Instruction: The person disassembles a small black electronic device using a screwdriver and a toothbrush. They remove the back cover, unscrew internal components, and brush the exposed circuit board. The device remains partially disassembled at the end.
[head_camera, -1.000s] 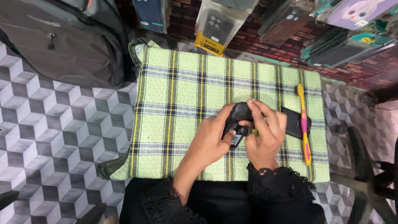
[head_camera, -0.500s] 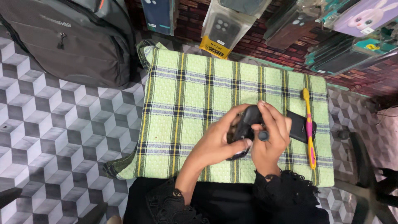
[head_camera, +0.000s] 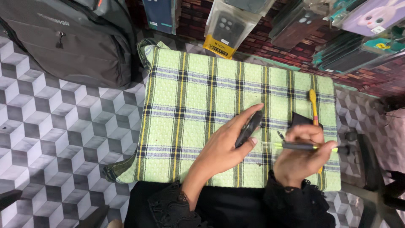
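Note:
My left hand (head_camera: 225, 145) grips a small black device (head_camera: 249, 128) on edge above the green plaid cloth (head_camera: 190, 97). My right hand (head_camera: 301, 154) holds a screwdriver (head_camera: 310, 146) with a black and yellow-green handle, lying sideways, its metal tip pointing left toward the device but apart from it. Behind my right hand lies a flat black part (head_camera: 300, 119) on the cloth. A yellow and pink toothbrush (head_camera: 314, 105) runs along the cloth's right side.
A grey backpack (head_camera: 71, 38) rests on the patterned floor (head_camera: 55, 139) at upper left. Packaged phone cases (head_camera: 228, 25) hang on the brick wall at the back. A dark stool or chair frame (head_camera: 371, 169) stands at the right.
My hands have drawn apart. The left now holds the black device alone, turned on edge, while the right has moved right and holds the screwdriver clear of it.

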